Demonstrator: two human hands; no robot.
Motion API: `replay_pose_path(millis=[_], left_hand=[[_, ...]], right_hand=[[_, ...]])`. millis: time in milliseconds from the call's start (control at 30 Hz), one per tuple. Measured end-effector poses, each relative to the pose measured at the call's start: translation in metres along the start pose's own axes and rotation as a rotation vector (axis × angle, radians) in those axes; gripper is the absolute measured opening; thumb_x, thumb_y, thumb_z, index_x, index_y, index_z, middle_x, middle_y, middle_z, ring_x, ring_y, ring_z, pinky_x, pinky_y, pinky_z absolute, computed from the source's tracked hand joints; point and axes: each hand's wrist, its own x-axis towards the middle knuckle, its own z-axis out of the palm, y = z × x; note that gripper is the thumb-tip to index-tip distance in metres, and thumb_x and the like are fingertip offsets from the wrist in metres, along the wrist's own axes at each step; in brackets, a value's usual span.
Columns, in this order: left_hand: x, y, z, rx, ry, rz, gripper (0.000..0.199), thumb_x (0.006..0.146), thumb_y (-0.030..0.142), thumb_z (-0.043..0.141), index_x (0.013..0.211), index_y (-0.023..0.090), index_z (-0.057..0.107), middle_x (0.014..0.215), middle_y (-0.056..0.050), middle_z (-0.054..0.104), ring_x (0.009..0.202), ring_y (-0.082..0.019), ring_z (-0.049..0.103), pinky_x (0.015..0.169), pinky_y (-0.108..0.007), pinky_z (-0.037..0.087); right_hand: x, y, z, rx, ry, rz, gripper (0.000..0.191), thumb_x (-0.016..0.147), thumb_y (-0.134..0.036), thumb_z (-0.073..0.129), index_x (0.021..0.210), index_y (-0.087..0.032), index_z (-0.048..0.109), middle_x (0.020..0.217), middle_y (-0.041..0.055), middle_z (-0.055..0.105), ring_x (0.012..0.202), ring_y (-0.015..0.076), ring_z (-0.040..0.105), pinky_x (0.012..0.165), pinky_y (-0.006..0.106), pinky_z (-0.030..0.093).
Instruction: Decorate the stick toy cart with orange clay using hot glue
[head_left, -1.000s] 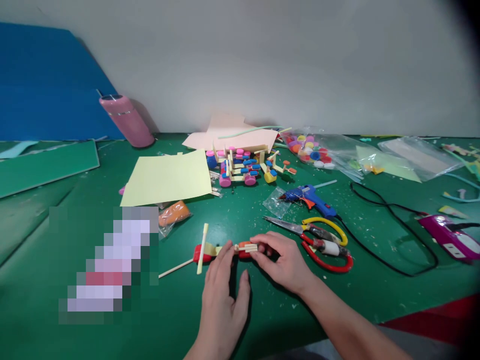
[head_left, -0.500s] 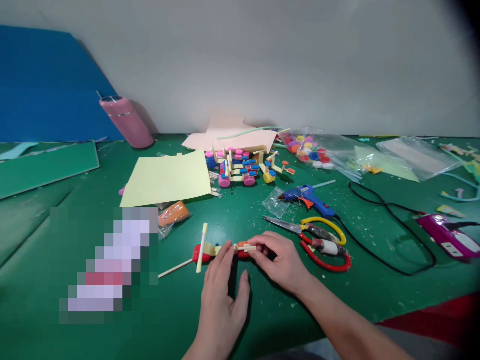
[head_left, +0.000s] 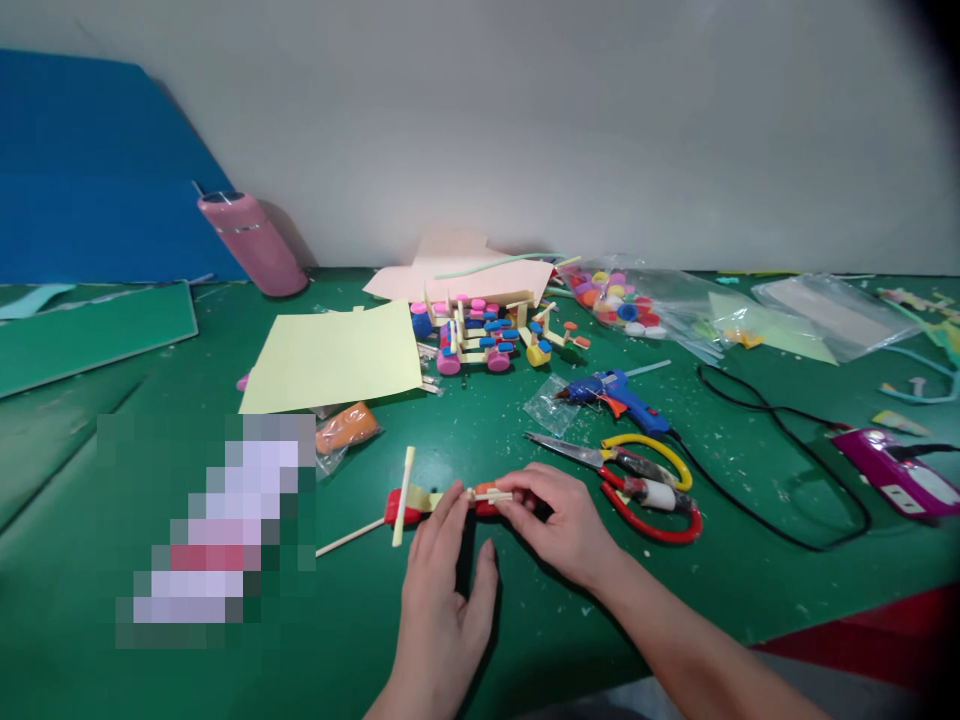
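The left hand [head_left: 448, 590] lies to the left of the scissors [head_left: 637, 475], back up, its fingers reaching forward close together and the thumb held apart. It is mostly open, fingertips resting on the craft piece [head_left: 403, 508], which lies left of the scissors with red ends and a pale yellow crossbar; whether they grip it is hidden.

The right hand [head_left: 551, 515], just left of the scissors, comes in from the lower right with its forearm slanting, wrist low and fingers curled. Its thumb and forefinger are closed in a pinch on the small pale sticks [head_left: 495, 496] at the right end of the piece.

Beyond the scissors on the green worktop [head_left: 330, 640] lies the blue glue gun [head_left: 619, 395]; beyond them and to the left stand small wheeled models [head_left: 476, 340].
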Motion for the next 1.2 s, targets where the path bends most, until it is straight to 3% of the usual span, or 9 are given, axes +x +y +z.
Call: replay_pose_path(millis=[1000,1200], left_hand=[[0.001,0.001,0.000,0.000,0.012,-0.003,0.039,0.078,0.018,0.052,0.117,0.017,0.046,0.118,-0.016,0.056,0.109,-0.024,0.053,0.089,-0.042,0.047],[0.001,0.003,0.000,0.008,-0.009,-0.040,0.040,0.079,0.019,0.051,0.118,0.017,0.044,0.120,-0.016,0.055,0.111,-0.025,0.052,0.089,-0.045,0.046]], right_hand=[[-0.001,-0.001,0.000,0.020,-0.004,0.023,0.013,0.080,-0.022,0.056,0.089,-0.019,0.065,0.068,0.0000,0.055,0.063,0.0111,0.051,0.059,0.022,0.041],[-0.001,0.003,-0.014,0.028,0.084,0.059,0.035,0.080,-0.026,0.055,0.114,-0.017,0.051,0.059,-0.0052,0.044,0.049,0.0085,0.039,0.047,0.021,0.035]])
